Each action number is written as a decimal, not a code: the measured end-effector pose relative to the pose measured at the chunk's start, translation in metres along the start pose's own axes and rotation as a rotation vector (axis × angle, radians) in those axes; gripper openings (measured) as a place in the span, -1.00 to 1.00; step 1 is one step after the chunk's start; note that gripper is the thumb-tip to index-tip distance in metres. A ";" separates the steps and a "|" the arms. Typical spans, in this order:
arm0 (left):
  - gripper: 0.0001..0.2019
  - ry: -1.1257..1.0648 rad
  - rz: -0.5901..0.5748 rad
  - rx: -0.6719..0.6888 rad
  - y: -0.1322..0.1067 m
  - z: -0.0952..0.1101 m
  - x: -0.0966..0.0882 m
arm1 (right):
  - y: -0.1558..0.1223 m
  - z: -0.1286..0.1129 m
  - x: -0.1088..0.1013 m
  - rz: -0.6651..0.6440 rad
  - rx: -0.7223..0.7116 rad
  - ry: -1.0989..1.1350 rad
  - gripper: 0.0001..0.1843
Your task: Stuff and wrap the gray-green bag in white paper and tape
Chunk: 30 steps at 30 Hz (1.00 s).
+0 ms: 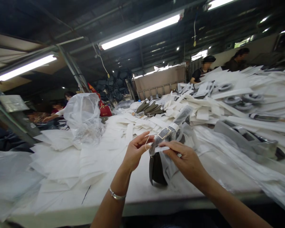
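A dark strap with a gold rectangular buckle (pixel 164 133), wrapped in clear plastic, rises at a tilt between my hands. A dark olive leather-like piece (pixel 158 169) hangs below it, reaching down to the table. With thumb and fingers, my left hand (pixel 137 150) pinches a thin pale loop of string (pixel 146 143) just left of the strap. My right hand (pixel 184 158) is closed, its thumb and fingers gripping a narrow white strip (pixel 161 148) against the wrapped strap. How the dark piece joins the strap is hidden by plastic and fingers.
White sheets (pixel 61 158) lie in stacks to the left, beside a crumpled clear plastic bag (pixel 82 117). Wrapped grey straps (pixel 244 136) and white strips heap up on the right. Olive pieces (pixel 150 107) lie further back. Co-workers sit beyond the table (pixel 133 196).
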<state>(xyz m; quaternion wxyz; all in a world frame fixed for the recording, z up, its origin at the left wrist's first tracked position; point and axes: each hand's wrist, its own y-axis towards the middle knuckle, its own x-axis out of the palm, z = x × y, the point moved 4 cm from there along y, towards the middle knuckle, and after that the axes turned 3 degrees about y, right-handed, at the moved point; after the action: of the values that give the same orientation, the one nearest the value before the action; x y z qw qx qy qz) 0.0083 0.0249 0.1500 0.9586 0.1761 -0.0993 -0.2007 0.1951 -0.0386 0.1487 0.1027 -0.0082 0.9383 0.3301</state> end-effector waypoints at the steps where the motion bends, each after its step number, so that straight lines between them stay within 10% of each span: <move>1: -0.50 0.017 -0.004 0.020 -0.001 0.003 0.001 | 0.004 -0.004 -0.001 0.029 -0.042 -0.066 -0.77; 11: -0.54 0.374 -0.024 0.155 -0.016 0.040 0.029 | 0.020 -0.019 0.009 0.073 -0.216 -0.471 -0.77; 19: -0.64 0.809 0.243 0.345 -0.044 0.061 0.036 | 0.018 -0.003 0.005 -0.019 -0.286 -0.514 -0.58; 26: -0.50 1.079 0.765 0.478 -0.115 0.063 0.025 | 0.029 0.011 -0.002 0.015 -0.316 -0.543 -0.68; 28: -0.47 1.167 0.537 0.632 -0.123 0.043 0.050 | 0.033 0.014 0.000 0.018 -0.322 -0.506 -0.68; 30: -0.38 1.179 0.049 0.798 -0.123 0.013 0.081 | 0.036 0.016 0.003 0.014 -0.325 -0.471 -0.67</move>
<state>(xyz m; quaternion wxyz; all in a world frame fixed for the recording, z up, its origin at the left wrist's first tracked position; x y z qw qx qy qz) 0.0352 -0.1187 0.1249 0.7195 0.5904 0.3658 0.0012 0.1926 -0.0006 0.1578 0.3128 0.0587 0.8234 0.4698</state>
